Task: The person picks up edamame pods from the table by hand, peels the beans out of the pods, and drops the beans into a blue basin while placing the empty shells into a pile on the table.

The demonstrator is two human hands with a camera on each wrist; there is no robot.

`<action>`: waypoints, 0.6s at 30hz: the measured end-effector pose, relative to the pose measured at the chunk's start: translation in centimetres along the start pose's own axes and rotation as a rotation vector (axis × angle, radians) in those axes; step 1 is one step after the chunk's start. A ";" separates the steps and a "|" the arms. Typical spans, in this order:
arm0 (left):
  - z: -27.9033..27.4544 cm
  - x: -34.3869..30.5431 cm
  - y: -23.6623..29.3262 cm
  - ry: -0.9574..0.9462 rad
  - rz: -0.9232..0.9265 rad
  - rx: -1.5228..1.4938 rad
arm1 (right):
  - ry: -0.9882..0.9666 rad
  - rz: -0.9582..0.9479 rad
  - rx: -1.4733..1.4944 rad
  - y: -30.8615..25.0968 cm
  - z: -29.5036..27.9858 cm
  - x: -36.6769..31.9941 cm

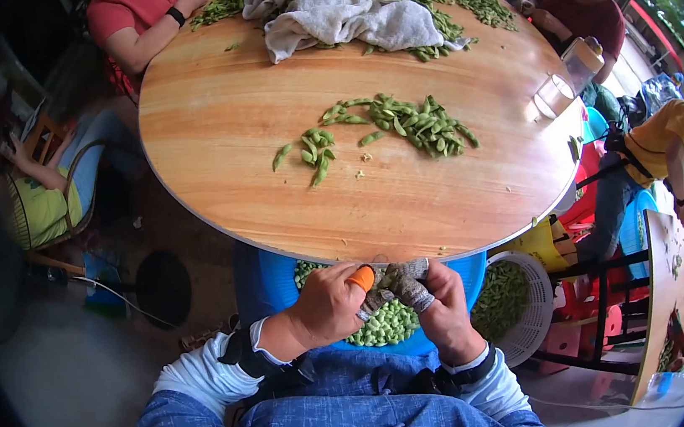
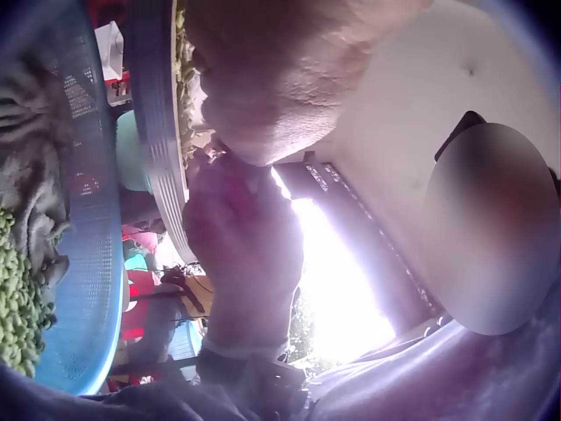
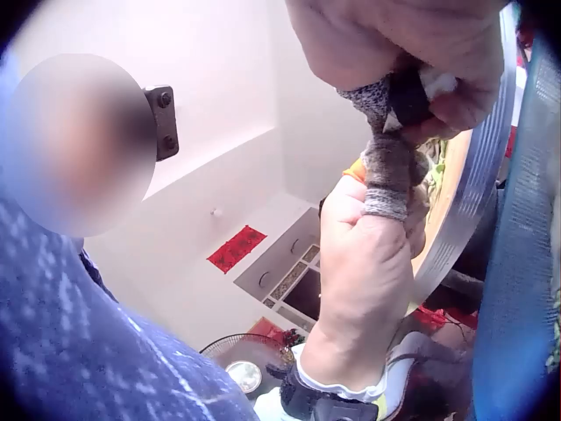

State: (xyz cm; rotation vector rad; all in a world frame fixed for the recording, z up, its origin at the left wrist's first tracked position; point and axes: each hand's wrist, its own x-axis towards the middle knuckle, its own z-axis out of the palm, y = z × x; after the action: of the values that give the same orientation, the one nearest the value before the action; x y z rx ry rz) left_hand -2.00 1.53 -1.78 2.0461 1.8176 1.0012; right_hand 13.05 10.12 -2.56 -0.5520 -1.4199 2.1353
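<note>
In the head view both hands meet just below the table's front edge, over a blue basket [image 1: 469, 273] with shelled green beans [image 1: 384, 324] in it. My left hand [image 1: 319, 307] is bent at the fingers and wears an orange finger cover [image 1: 360, 277]. Grey knitted finger sleeves [image 1: 407, 284] show where its fingertips meet those of my right hand [image 1: 448, 315]. In the right wrist view the right hand [image 3: 412, 39] curls beside a grey sleeve [image 3: 386, 180] on a left finger. A black piece [image 3: 408, 98] shows by the right fingers. I cannot tell what is pinched between them.
The round wooden table [image 1: 224, 142] bears loose green pods [image 1: 425, 126] and a pale towel [image 1: 336, 13] over more pods. A glass [image 1: 552, 97] stands by its right edge. A white basket [image 1: 541, 292] with pods is at right. Other people sit around.
</note>
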 end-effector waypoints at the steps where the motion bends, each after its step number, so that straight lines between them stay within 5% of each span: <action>1: 0.2 0.0 -0.2 -0.012 -0.007 -0.080 | -0.022 -0.006 0.026 0.3 -0.2 0.0; 4: 1.2 -0.1 -0.4 0.077 -0.006 -0.322 | -0.054 -0.041 0.119 0.8 -0.2 0.0; 13: 0.7 -0.2 0.8 -0.033 -0.662 -1.326 | -0.195 -0.033 0.169 2.1 -1.5 0.0; 16: 0.5 -0.6 -0.9 -0.305 -0.576 -1.101 | -0.155 0.004 0.109 1.9 -1.4 -0.1; 18: 0.7 -0.7 -0.4 -0.232 -0.555 -0.963 | -0.123 0.014 -0.056 1.3 -0.9 -0.3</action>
State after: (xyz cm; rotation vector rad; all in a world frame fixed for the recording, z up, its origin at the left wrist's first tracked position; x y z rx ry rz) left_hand -1.90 1.10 -2.79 0.9638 1.2611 1.0886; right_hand 13.60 10.16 -4.13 -0.4597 -1.5501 2.1788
